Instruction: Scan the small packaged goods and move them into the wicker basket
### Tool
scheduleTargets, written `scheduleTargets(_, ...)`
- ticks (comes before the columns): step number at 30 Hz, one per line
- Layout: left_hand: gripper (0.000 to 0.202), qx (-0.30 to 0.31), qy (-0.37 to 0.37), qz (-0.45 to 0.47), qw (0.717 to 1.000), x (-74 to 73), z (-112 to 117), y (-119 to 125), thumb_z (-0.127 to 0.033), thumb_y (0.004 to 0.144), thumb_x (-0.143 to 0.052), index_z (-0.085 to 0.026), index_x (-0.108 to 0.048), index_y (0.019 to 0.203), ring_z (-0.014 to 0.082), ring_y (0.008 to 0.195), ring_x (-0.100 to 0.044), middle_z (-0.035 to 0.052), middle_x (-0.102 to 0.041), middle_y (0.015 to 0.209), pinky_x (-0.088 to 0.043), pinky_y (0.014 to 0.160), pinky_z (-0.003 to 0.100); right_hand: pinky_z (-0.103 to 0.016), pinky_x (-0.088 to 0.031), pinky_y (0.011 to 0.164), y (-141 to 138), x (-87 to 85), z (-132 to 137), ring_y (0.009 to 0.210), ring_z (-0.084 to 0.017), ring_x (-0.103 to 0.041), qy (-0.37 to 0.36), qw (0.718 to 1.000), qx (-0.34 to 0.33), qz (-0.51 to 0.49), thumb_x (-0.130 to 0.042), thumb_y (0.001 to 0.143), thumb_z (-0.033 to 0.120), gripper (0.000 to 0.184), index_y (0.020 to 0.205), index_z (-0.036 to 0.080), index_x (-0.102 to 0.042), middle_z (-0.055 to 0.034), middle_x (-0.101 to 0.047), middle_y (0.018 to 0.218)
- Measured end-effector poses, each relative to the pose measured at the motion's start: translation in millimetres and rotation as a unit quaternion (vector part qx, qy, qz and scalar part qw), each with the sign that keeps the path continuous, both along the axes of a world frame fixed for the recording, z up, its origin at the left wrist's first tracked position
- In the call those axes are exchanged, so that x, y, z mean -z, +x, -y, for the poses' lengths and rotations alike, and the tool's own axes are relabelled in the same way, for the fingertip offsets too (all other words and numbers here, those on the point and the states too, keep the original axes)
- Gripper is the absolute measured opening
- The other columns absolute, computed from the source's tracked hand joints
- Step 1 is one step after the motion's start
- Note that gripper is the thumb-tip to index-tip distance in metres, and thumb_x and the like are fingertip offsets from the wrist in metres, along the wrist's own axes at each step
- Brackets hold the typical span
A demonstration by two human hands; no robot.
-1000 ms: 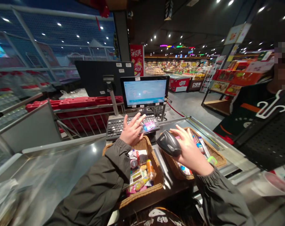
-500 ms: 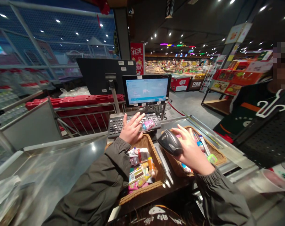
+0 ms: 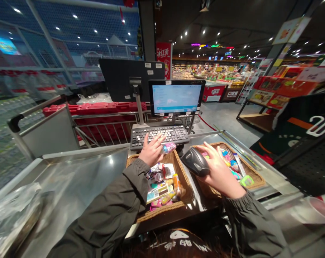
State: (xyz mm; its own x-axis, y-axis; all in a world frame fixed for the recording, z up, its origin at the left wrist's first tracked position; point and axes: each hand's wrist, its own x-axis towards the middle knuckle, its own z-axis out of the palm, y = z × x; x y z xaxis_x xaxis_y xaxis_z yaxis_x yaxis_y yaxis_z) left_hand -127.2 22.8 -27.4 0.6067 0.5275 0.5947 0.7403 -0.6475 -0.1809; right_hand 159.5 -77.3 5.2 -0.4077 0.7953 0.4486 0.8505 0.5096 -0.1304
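Two wicker baskets sit on the worktop (image 3: 79, 172) below the grips, both holding many small packets (image 3: 158, 193). The left basket (image 3: 184, 182) lies under the left grip (image 3: 152, 151), pinching one pink-and-blue packet (image 3: 168, 147) at its fingertips; the right basket (image 3: 255, 177) lies beside one black scanner (image 3: 194, 162), clenched in the right grip (image 3: 218, 172)

The handheld scanner (image 3: 195, 162) is charcoal black, the woven baskets (image 3: 177, 168) tan, the jacket sleeves (image 3: 105, 208) dark olive.

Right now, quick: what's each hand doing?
Left hand: fingers spread, holding a small pink-and-blue packet at the fingertips.
Right hand: closed over a black handheld barcode scanner.
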Motion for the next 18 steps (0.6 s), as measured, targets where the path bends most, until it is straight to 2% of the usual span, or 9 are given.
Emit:
scheduleTargets(4, 0.014, 0.004, -0.049, -0.022, 0.999, 18.1, 8, -7, -0.024, 0.076, -0.06, -0.02, -0.069, 0.088, 0.033, 0.139, -0.04, 0.0108, -0.045, 0.15, 0.005, 0.118, 0.064, -0.071, -0.023, 0.109, -5, 3.9, 2, 0.141, -0.041, -0.031, 0.003, 1.0, -0.006, -0.007, -0.062, 0.076, 0.031, 0.055, 0.13, 0.019, -0.053, -0.0177, -0.049, 0.141)
scheduleTargets(8, 0.014, 0.013, -0.094, -0.046, 0.994, 42.3, 14, -12, -0.026, 0.076, -0.061, -0.02, -0.069, 0.087, 0.033, 0.14, -0.039, 0.0118, -0.043, 0.151, 0.002, 0.118, 0.065, -0.071, -0.023, 0.11, -9, 7.5, 4, 0.141, -0.041, -0.032, -0.006, 1.0, -0.013, -0.012, -0.062, 0.075, 0.029, 0.054, 0.128, 0.02, -0.054, -0.0175, -0.049, 0.141)
scheduleTargets(13, 0.016, 0.03, -0.12, -0.063, 0.99, 72.3, 17, -12, -0.023, 0.074, -0.06, -0.021, -0.07, 0.086, 0.031, 0.139, -0.041, 0.0099, -0.045, 0.15, 0.003, 0.119, 0.062, -0.073, -0.018, 0.11, -14, 13.3, 5, 0.141, -0.041, -0.031, -0.02, 1.0, -0.014, -0.012, -0.062, 0.075, 0.027, 0.047, 0.121, 0.021, -0.058, -0.0164, -0.049, 0.14)
scheduleTargets(18, 0.025, 0.053, -0.161, -0.083, 0.982, 95.9, 16, -12, -0.025, 0.073, -0.059, -0.021, -0.07, 0.095, 0.0286, 0.139, -0.041, 0.0088, -0.046, 0.149, 0.007, 0.12, 0.06, -0.072, -0.02, 0.111, -14, 18.7, 7, 0.14, -0.041, -0.032, -0.022, 1.0, -0.008, -0.008, -0.062, 0.074, 0.028, 0.045, 0.118, 0.019, -0.06, -0.017, -0.049, 0.14)
